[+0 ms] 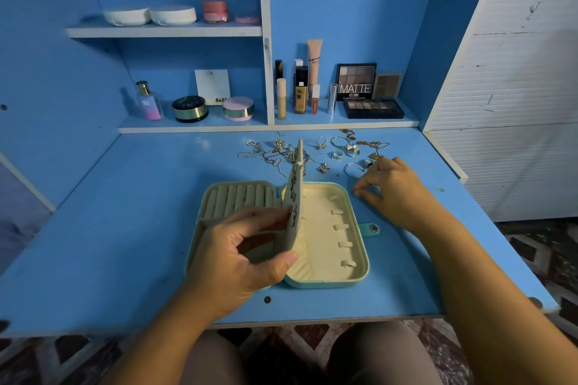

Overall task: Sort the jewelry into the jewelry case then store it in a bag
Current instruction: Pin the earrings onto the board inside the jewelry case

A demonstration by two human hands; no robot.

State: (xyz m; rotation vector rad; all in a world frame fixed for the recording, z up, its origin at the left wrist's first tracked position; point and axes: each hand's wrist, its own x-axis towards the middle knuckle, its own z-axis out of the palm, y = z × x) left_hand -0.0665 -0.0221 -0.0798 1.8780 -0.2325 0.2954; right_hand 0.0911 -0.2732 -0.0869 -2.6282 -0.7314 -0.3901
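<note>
The blue desk (125, 228) filled most of the view, with cosmetics (300, 94) lined up on the shelf behind it. At its middle lay the jewelry case (353, 278), opened flat, long axis running away from the person: ring rolls (237, 197) in the left half, a row of necklace tabs (341, 226) in the cream right half. Between the halves the middle panel (295, 197) stood nearly upright, a few small pieces already pinned to it.

The left hand (247, 256) pinched that panel's near edge, thumb in front and fingers behind, propping it up. The right hand (391, 187) rested on the desk just right of the case, fingers curled toward the thumb over something that glinted (whether it actually held a piece was too small to tell).

The loose jewelry (312, 150), chains, rings and hoops, lay scattered beyond the case's far edge and off to its right, so the right hand was plainly the nearer one. The likely next move was a short carry leftward from the pile into the open right half, across the case's long axis, while the left hand kept the panel clear. No bag showed anywhere in view
</note>
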